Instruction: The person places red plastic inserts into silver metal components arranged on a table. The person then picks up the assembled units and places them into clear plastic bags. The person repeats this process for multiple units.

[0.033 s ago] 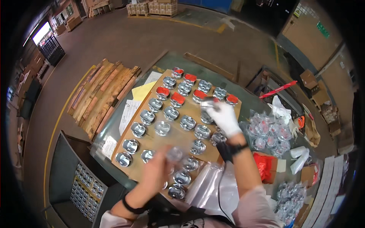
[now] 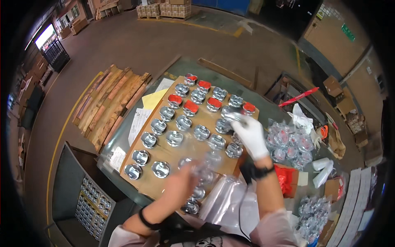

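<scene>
Many silvery metal pistons [image 2: 174, 138] stand in rows on a brown cardboard sheet [image 2: 164, 155] over a green table. Red patches mark the tops of several, such as a far piston [image 2: 190, 108]. My right hand [image 2: 252, 136], in a white glove, closes on a piston [image 2: 233, 117] above the right side of the rows. My left hand [image 2: 181, 183], bare and smeared by motion, is over the near rows. Beside its fingers is a blurred, see-through shape that I cannot make out. Its fingers are too blurred to read.
Clear plastic bags [image 2: 220, 198] lie at the table's near edge. To the right are bagged pistons [image 2: 288, 144], a red-lined box [image 2: 290, 181] and a white glove [image 2: 302, 119]. A bin of pistons [image 2: 74, 197] stands at left, near a wooden pallet [image 2: 107, 103].
My left hand has swept right and slightly down over the near pistons. My right hand, still on its piston, has shifted a little to the right.
</scene>
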### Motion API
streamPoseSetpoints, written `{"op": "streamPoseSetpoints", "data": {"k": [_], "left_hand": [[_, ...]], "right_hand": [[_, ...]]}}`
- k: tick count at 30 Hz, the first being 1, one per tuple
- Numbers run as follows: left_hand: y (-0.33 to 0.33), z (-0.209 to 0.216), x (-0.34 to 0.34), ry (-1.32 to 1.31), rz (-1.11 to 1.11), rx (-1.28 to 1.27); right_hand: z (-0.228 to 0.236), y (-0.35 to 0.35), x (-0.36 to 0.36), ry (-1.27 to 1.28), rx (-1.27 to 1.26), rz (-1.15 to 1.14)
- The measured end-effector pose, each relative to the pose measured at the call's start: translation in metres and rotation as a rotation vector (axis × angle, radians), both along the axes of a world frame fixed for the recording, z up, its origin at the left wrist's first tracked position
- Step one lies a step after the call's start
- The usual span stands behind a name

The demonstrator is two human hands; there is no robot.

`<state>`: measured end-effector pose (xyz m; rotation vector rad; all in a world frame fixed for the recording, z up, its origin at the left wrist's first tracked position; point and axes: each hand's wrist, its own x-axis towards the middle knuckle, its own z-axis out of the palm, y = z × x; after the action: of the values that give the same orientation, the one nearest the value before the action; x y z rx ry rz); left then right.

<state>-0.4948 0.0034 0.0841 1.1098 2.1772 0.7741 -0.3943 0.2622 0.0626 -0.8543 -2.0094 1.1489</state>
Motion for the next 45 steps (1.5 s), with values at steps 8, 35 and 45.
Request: {"op": "streamPoseSetpoints", "data": {"k": [8, 35, 45], "left_hand": [[0.030, -0.272, 0.203, 0.071, -0.987, 0.157], [0.018, -0.114, 0.332, 0.284, -0.970, 0.231], [0.015, -0.132, 0.323, 0.234, -0.971, 0.133]], "right_hand": [[-0.021, -0.216, 0.213, 0.138, -0.598, -0.237], [-0.079, -0.252, 0.405, -0.286, -0.483, -0.571], [-0.088, -0.230, 0.396, -1.290, 0.404, -0.086]]}}
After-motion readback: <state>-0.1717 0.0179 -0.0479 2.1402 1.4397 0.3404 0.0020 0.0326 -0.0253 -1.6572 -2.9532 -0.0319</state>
